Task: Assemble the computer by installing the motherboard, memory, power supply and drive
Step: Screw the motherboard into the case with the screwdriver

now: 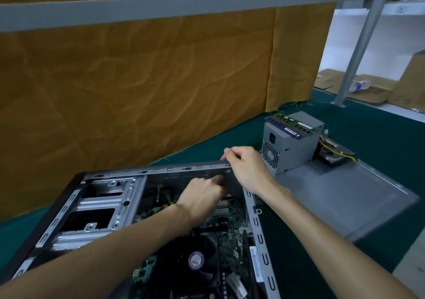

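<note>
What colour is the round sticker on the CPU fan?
Purple, with pale lettering; the sticker shows in the head view, the only one.

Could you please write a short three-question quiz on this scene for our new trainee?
1. True or false: the memory sticks lie on top of the power supply.
2. What does the right hand grip? A) the far corner of the case B) the side panel C) a bottle
3. Fill in: the left hand reaches inside the case above the ____.

Key
1. True.
2. A.
3. Motherboard; the fan already sits on it, nearer the camera.
</note>
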